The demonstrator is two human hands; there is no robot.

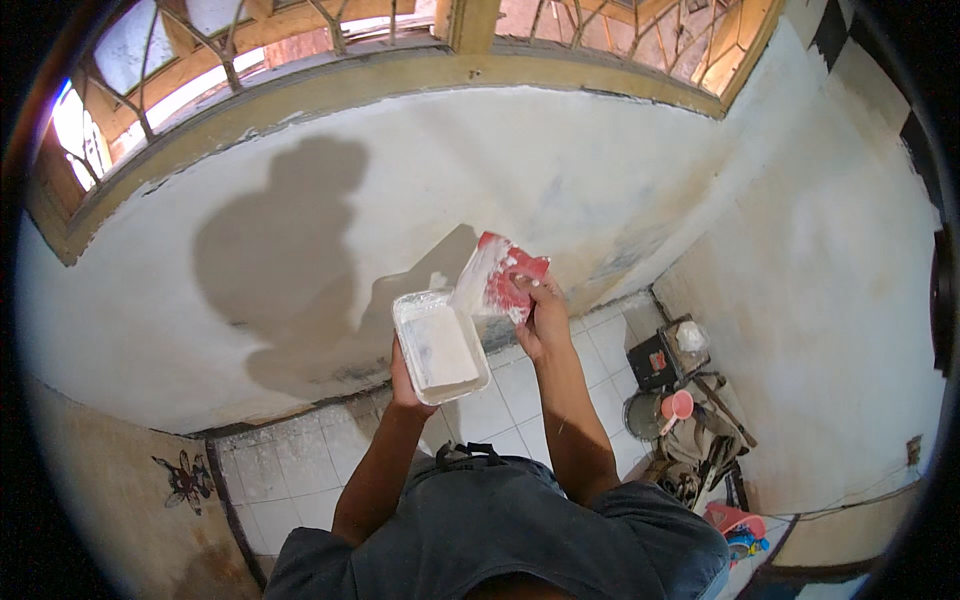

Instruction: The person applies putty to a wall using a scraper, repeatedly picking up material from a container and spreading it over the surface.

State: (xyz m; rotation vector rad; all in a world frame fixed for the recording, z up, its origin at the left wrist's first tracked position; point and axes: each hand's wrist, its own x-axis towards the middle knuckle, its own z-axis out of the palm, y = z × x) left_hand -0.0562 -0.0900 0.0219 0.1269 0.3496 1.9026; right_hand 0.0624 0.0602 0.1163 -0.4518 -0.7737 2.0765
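Your left hand [404, 382] supports the white tray [405, 340] at its lower left—fingers largely hidden; your right hand [547, 312], right of the tray, pinches the red scraper [503, 278] beside its upper-right corner. Level tray, evenly loaded white paste [440, 350]—probably the cleanest working.

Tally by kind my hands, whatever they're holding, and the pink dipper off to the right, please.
Hands: 2 (left hand, right hand)
White tray, in the left hand: 1
Red scraper, in the right hand: 1
Pink dipper: 1
Total: 5
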